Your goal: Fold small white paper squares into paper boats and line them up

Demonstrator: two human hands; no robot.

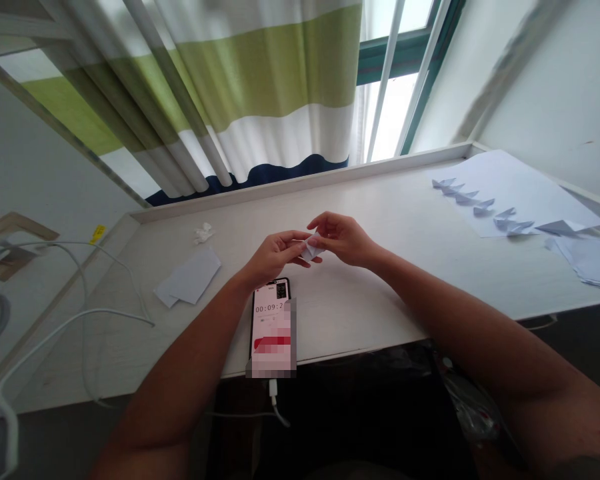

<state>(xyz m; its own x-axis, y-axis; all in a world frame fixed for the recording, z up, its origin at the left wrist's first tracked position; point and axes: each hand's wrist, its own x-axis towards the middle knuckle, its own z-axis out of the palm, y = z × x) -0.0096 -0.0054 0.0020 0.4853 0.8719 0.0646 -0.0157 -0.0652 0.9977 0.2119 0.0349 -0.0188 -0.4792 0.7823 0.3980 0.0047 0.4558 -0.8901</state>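
White paper, creased into a small folded piece (311,248), sits between my two hands, above the middle of the desk (330,307) and just beyond the top end of my phone. My left hand (277,257) is mostly closed, its thumb pressing on the near face of the paper while the fingers reach behind and below it. My right hand (347,240) meets it from the other side, fingers bent and thumb against the paper, so both hands have hold of the same piece.

The desk works rather like a shallow tray, with a raised edge (410,164) along its back. Within it, to my right, a row of small folded shapes (483,207) runs along one side of a large white sheet (520,180), and a stack of paper (593,260) lies nearer me. To my left are two loose sheets (197,277), overlapping, with a crumpled scrap (203,233) just beyond them. My phone (270,320) lies by my left forearm (its timer reads 00:09 and a bit, the end being covered), with a white plug (273,388) at its lower end.

Below the desk on my right is some clear plastic (473,410); whatever it may hold, I cannot make out.
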